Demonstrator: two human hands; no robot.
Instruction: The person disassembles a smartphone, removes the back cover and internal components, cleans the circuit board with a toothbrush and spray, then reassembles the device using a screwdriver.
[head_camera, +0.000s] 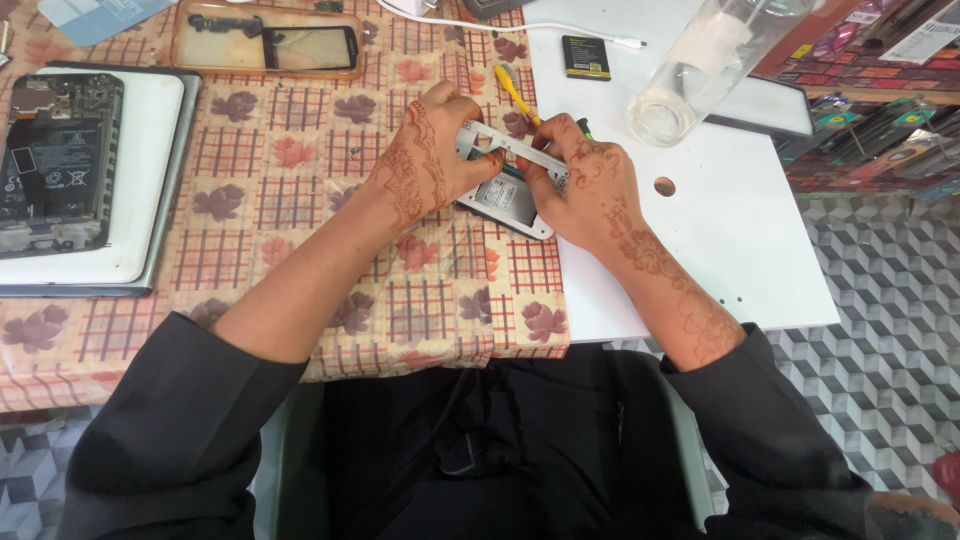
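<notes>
My left hand (430, 160) grips the left end of a silver phone frame (505, 145), fingers curled over its edge. Beneath the frame lies the opened phone body (505, 205), on the checked flowered tablecloth (300, 200). My right hand (585, 185) holds the right end of the frame and also a yellow-handled tool (515, 92), whose handle sticks up and away between my hands. Both hands carry dark henna patterns and come out of black sleeves.
An opened phone (55, 160) rests on a white tablet-like slab (140, 180) at left. A screen panel in a clear case (265, 40) lies at the top. A clear bottle (700, 65), small battery (585, 57) and white cable (540, 32) sit on the white board (740, 220).
</notes>
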